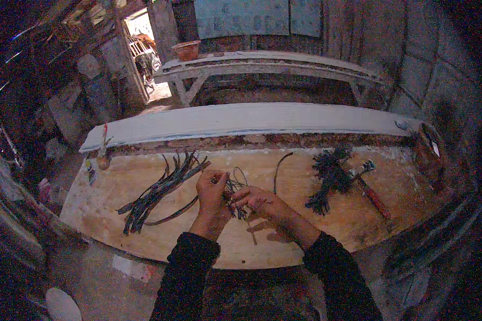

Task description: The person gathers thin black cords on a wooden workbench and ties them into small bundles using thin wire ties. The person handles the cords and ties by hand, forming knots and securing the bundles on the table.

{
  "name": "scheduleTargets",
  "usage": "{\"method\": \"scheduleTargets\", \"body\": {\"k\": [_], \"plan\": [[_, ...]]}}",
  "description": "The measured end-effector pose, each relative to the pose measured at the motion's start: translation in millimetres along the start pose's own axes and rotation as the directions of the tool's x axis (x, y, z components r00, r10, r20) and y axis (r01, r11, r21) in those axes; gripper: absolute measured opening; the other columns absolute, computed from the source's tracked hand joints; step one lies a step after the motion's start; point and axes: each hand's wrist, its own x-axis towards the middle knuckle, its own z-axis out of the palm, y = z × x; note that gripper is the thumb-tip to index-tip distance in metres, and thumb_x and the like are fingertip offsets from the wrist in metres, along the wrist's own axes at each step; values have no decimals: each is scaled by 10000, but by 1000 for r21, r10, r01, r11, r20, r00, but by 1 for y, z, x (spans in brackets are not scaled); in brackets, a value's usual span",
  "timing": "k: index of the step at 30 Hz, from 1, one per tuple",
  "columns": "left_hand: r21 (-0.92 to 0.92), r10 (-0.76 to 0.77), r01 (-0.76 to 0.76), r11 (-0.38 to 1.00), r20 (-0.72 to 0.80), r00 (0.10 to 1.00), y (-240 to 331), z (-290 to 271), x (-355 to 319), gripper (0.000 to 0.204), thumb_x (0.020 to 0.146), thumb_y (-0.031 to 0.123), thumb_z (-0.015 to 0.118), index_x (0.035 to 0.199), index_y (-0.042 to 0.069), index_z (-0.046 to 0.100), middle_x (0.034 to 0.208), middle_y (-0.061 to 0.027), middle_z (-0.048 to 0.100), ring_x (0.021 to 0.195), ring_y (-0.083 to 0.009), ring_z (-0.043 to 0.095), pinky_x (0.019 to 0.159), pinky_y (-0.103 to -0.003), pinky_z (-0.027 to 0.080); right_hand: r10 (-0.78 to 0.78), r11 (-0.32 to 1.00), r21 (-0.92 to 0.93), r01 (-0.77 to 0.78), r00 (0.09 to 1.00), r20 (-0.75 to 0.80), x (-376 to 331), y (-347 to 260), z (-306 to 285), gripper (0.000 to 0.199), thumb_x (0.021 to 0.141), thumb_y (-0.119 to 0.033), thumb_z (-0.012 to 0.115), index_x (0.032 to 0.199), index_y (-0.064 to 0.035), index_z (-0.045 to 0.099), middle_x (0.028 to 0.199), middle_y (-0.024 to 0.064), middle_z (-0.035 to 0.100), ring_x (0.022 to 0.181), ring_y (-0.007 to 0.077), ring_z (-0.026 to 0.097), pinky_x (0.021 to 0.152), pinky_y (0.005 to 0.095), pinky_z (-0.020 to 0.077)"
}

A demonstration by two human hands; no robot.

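My left hand (pixel 211 188) is closed, pinching thin dark strips (pixel 241 212) just over the middle of the wooden table. My right hand (pixel 261 202) meets it from the right, its fingers bent against the same strips. A thin loop and loose ends stick out between the hands; what the fingertips grip is partly hidden. To the left of my hands lies a bundle of long dark strips (pixel 163 188). One single strip (pixel 276 174) curves on the table beyond my right hand. Farther right rests a dark bunch of short, knotted-looking strips (pixel 331 176).
Beside the dark bunch lies a red-handled tool with a metal head (pixel 376 201), perhaps a hammer. A pale board (pixel 251 119) runs along the far edge of the wooden table (pixel 107 214). Behind stands a long bench (pixel 284 67) with a reddish-brown bowl (pixel 187 51). An open doorway (pixel 158 95) is at the back left.
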Motion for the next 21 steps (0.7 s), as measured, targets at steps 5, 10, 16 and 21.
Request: {"method": "scheduleTargets", "body": {"k": [5,10,16,21], "plan": [[25,84,-85,996,62,995,-25,-12,9,83,779,57,658,751,28,585,745,-27,525,616,-111,510,515,-257,425,-171,949,-268,169,985,17,13,16,-14,222,760,-157,708,962,-78,660,1071,76,541,963,178,530,735,321,492],[-171,-167,200,965,187,968,29,10,-29,66,833,50,587,815,50,523,721,-33,502,528,-126,532,397,-243,420,-64,957,-289,23,989,-134,3,-2,-6,135,742,-129,715,792,-57,612,880,29,569,797,136,547,670,295,460],[-310,-378,549,776,469,798,40,16,-41,65,869,85,553,846,79,493,729,-36,505,486,-137,546,374,-253,428,-210,947,-315,54,849,-484,18,14,-22,154,758,-105,693,783,-80,543,792,-9,544,720,95,505,590,276,426],[-126,-303,523,843,692,655,27,16,-48,81,877,153,575,892,94,522,789,-7,544,606,-106,551,453,-236,434,-373,902,-420,100,671,-641,32,37,-62,137,769,-87,682,848,-58,574,832,33,598,731,120,551,637,267,452]]}}
